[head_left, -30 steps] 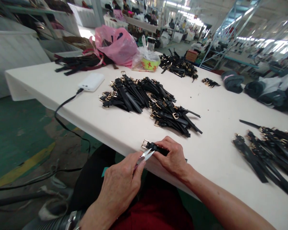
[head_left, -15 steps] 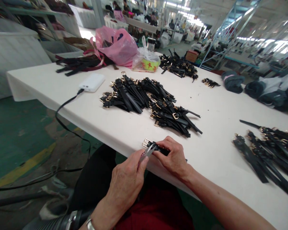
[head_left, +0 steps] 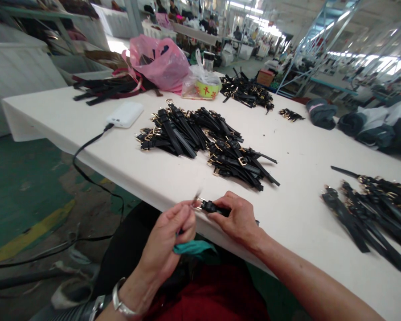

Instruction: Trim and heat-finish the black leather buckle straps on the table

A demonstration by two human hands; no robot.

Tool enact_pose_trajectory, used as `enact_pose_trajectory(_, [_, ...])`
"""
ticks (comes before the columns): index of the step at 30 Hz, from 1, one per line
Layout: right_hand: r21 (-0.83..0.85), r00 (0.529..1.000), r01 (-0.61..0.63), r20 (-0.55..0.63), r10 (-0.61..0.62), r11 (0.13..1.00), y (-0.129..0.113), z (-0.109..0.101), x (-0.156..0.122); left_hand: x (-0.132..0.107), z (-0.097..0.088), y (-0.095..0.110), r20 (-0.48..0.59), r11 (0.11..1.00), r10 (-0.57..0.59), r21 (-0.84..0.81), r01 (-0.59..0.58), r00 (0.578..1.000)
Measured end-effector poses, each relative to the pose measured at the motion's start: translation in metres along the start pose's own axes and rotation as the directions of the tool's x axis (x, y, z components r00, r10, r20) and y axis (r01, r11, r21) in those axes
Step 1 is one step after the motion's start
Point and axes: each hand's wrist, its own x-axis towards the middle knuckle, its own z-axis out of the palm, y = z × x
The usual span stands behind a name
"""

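Note:
My right hand (head_left: pixel 238 219) pinches a short black strap (head_left: pixel 211 207) with a gold buckle against the near edge of the white table (head_left: pixel 160 178). My left hand (head_left: pixel 169 240) is curled closed just left of the buckle, holding small thread snips whose blurred tip (head_left: pixel 197 195) points up beside the strap. A teal piece (head_left: pixel 194 246) shows under the left hand. A big pile of black buckled straps (head_left: pixel 203 140) lies beyond the hands in the middle of the table.
Another heap of black straps (head_left: pixel 370 205) lies at the right. A white power bank (head_left: pixel 125 114) with a black cable (head_left: pixel 87 147) sits at the left. A pink bag (head_left: pixel 158 60), a yellow bowl in clear plastic (head_left: pixel 203 87) and more straps (head_left: pixel 245 91) are at the back.
My left hand has turned palm-up and risen, swinging the snips from the strap's side up to the buckle end. The right hand has kept the strap in place.

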Motion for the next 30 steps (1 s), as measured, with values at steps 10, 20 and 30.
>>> enact_pose_trajectory(10, [-0.092,0.998,0.043,-0.040,-0.046,0.995,-0.005,0.000,-0.001,0.007,-0.018,-0.003,-0.098,0.828,0.206,0.548,-0.120,0.974])
enact_pose_trajectory(20, [-0.231,0.991,0.127,0.061,-0.116,0.965,-0.001,-0.012,0.008,0.004,-0.018,-0.007,0.117,0.304,0.276,0.931,-0.202,0.954])
enact_pose_trajectory(30, [-0.405,0.978,0.210,0.098,-0.187,0.890,-0.003,-0.016,0.007,0.001,-0.025,-0.012,0.218,0.070,0.305,0.966,-0.250,0.927])
